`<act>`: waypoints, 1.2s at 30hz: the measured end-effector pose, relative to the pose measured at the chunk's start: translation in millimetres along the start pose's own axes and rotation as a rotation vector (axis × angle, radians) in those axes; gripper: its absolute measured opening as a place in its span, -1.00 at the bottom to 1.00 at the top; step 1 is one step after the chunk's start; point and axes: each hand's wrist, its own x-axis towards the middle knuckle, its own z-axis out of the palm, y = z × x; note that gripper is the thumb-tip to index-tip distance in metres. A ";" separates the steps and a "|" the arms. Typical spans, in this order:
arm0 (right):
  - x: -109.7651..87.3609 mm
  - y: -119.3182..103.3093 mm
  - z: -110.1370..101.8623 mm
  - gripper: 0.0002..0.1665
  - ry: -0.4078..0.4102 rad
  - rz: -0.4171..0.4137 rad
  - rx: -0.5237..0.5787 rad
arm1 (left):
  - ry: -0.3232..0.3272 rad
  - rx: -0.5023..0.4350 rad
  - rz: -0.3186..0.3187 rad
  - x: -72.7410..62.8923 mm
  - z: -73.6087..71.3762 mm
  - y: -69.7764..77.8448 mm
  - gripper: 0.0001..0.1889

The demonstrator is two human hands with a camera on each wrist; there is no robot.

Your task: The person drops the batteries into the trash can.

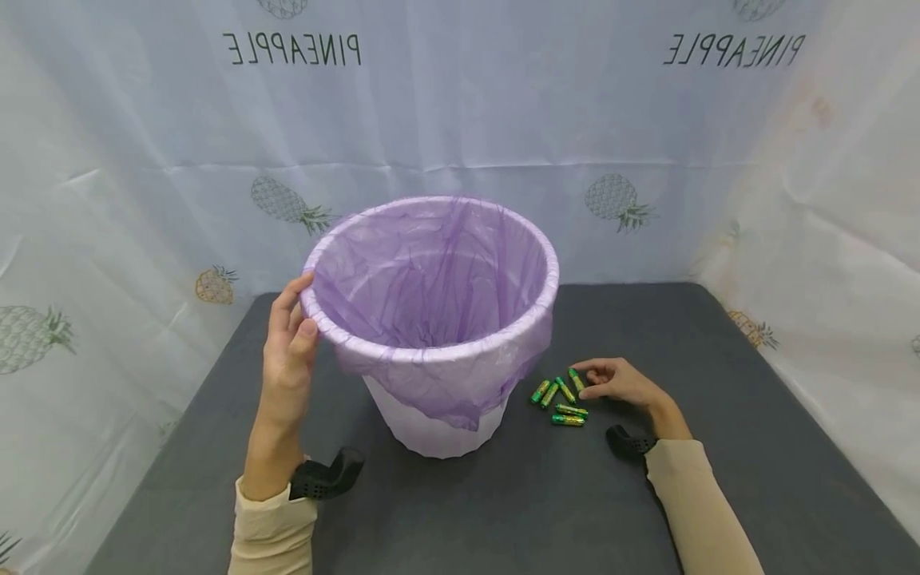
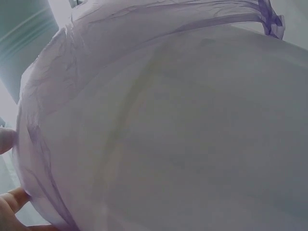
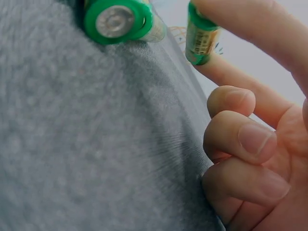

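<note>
A white trash can (image 1: 440,438) stands upright, lined with a thin purple trash bag (image 1: 431,279) folded over its rim. My left hand (image 1: 286,363) holds the can's rim at its left side, thumb and fingers on the bag-covered edge; in the left wrist view the bag's fold (image 2: 41,159) passes between them. To the right of the can, my right hand (image 1: 624,385) pinches a small green and gold battery (image 3: 201,41) end to end between thumb and index finger, the other fingers curled in. Several like batteries (image 1: 568,420) lie loosely grouped on the table beside it.
The dark grey table (image 1: 489,519) lies under everything. A white curtain (image 1: 460,104) printed with pineapples and mirrored lettering hangs behind and at both sides. A black wrist-worn device (image 1: 327,475) sits on the left wrist, another (image 1: 628,442) on the right.
</note>
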 end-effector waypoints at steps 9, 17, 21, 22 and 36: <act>-2.0 -14.8 -1.7 -0.40 0.089 -0.064 -0.011 | -0.011 -0.021 0.028 1.7 3.9 1.4 -0.52; -2.6 -24.7 0.8 -0.45 0.127 -0.151 0.003 | -0.010 -0.022 0.020 1.0 2.6 0.0 -0.52; -5.3 -32.7 2.5 -0.44 0.140 -0.160 0.015 | -0.021 -0.019 0.019 0.8 3.1 0.3 -0.52; -5.7 -35.3 3.1 -0.44 0.141 -0.160 0.015 | -0.026 -0.024 0.027 0.5 3.0 0.5 -0.52; -10.0 -79.0 1.4 -0.47 0.219 -0.174 0.064 | -0.033 -0.013 0.045 0.6 1.2 1.4 -0.52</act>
